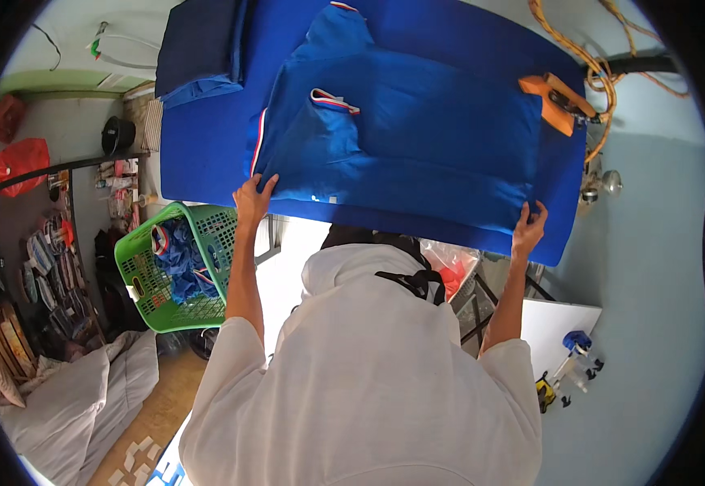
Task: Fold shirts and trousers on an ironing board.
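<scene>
A blue polo-style shirt (443, 121) lies spread sideways on the blue cloth-covered table (206, 152). Its collar edge (259, 143), trimmed in red and white, faces left, and the hem is at the right. One short sleeve (335, 124) with a striped cuff is folded over the body; the other points to the far edge. My left hand (252, 199) grips the near shoulder corner, thumb and fingertips at the cloth. At the near hem corner, my right hand (528, 226) holds the fabric between its fingers. An orange iron (553, 103) rests just beyond the hem.
Folded dark-blue garments (200, 45) are stacked at the far left of the table. Below that side, a green plastic basket (191, 316) contains crumpled blue garments. The iron's orange cord or hose (608, 115) loops off the right edge. A white panel (562, 322) stands lower right.
</scene>
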